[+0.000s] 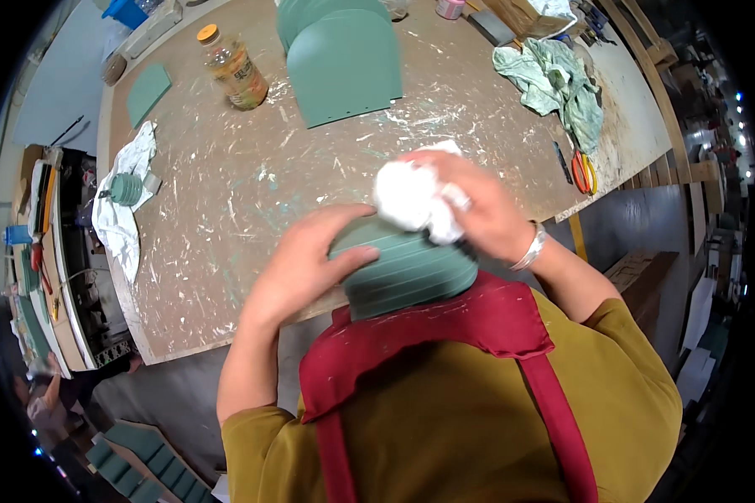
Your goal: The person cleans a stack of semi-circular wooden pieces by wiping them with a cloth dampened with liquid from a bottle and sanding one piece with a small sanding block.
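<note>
A green piece with pale parallel lines across its face (pixel 407 272) is held against the front of my red apron, at the table's near edge. My left hand (pixel 306 256) grips its left side, the thumb lying over the lined face and a finger along the far edge. In my right hand (pixel 486 201) is a bunched white cloth (pixel 407 194), pressed at the far edge of the green piece. The right fingers are slightly blurred and partly hidden by the cloth.
Beyond my hands lie stacked green rounded panels (pixel 344 71). An orange-capped bottle (pixel 236 71) stands left of them. At left, a green ribbed piece (pixel 126 189) rests on a white cloth (pixel 119 226). Orange-handled pliers (pixel 584 173) and a greenish rag (pixel 562 84) lie at right.
</note>
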Demonstrator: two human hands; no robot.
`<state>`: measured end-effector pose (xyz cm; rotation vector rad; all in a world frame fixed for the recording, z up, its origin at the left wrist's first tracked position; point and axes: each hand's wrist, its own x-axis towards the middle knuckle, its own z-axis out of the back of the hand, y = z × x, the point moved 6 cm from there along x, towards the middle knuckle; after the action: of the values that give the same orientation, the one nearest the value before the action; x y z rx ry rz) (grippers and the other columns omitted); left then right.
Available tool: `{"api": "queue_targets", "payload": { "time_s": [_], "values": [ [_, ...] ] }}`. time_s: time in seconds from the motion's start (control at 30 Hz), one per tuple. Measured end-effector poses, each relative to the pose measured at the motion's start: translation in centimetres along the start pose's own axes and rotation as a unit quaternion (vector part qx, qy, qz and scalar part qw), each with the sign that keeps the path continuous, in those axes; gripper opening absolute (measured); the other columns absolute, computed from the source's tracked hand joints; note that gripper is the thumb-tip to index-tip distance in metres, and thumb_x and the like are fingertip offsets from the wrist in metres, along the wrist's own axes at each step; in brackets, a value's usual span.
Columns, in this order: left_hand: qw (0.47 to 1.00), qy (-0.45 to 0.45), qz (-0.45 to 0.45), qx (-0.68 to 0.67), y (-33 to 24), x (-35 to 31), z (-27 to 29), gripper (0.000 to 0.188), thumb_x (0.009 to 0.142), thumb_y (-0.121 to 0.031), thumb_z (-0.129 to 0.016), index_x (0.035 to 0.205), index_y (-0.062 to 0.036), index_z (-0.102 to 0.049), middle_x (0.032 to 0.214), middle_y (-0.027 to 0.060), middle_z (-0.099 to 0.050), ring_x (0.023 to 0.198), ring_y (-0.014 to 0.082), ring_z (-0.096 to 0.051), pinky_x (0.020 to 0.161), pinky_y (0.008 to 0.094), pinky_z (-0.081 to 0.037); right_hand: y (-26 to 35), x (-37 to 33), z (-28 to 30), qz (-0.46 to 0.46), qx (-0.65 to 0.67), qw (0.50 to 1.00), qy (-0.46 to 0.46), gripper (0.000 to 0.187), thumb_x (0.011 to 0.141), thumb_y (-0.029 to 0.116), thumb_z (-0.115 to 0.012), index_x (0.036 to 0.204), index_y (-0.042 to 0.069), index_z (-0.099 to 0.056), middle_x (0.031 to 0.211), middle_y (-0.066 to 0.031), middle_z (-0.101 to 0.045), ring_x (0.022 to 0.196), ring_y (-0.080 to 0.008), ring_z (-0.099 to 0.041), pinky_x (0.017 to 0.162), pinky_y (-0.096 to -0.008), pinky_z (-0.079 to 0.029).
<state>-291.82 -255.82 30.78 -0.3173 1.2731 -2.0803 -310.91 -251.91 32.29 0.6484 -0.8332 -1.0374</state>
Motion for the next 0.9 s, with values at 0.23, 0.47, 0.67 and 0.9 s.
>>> {"api": "queue_targets", "payload": {
  "time_s": [0.23, 0.47, 0.67, 0.9],
  "values": [
    [0.997, 0.069, 0.015, 0.033, 0.4, 0.8, -1.8, 0.032, 0.096, -0.024, -0.049, 0.12, -0.0043, -0.059, 0.118, 0.0175, -0.061, 0.107, 0.0334, -0.058, 0.091, 0.0382, -0.044, -9.5, -5.9, -0.6, -0.197, 0.121, 0.973, 0.02, 0.032, 0.094, 0.014, -0.048, 0.121, 0.002, -0.056, 0.111, -0.0114, -0.064, 0.1, -0.0209, -0.062, 0.087, -0.0306, -0.047],
    [0.99, 0.042, 0.062, -0.122, 2.5, 1.2, 1.0, 0.034, 0.099, -0.025, -0.046, 0.118, -0.0008, -0.06, 0.11, 0.0137, -0.065, 0.102, 0.0193, -0.059, 0.091, 0.0314, -0.043, -12.5, -7.7, -0.1, -0.311, 0.444, 0.808, -0.232, 0.033, 0.096, 0.016, -0.048, 0.124, -0.001, -0.054, 0.109, -0.0053, -0.064, 0.096, -0.0116, -0.061, 0.084, -0.026, -0.049],
    [0.986, -0.143, 0.053, 0.061, 4.5, -1.2, 5.0, 0.028, 0.097, -0.018, -0.048, 0.115, 0.0004, -0.061, 0.101, 0.0167, -0.067, 0.094, 0.024, -0.064, 0.085, 0.0317, -0.047, -10.5, -1.5, -3.2, -0.259, 0.531, 0.79, -0.164, 0.033, 0.096, 0.018, -0.049, 0.123, 0.0, -0.054, 0.107, -0.0054, -0.064, 0.092, -0.0118, -0.063, 0.08, -0.0266, -0.051],
    [0.968, -0.214, 0.022, 0.132, 3.0, -1.9, 3.5, 0.025, 0.095, -0.014, -0.051, 0.116, -0.0051, -0.061, 0.103, 0.019, -0.066, 0.093, 0.0304, -0.066, 0.08, 0.0335, -0.049, -11.9, 4.2, -2.9, -0.216, 0.512, 0.819, -0.143, 0.03, 0.096, 0.022, -0.05, 0.117, 0.002, -0.057, 0.1, -0.0026, -0.063, 0.085, -0.0081, -0.06, 0.074, -0.0232, -0.049]
  ]
}}
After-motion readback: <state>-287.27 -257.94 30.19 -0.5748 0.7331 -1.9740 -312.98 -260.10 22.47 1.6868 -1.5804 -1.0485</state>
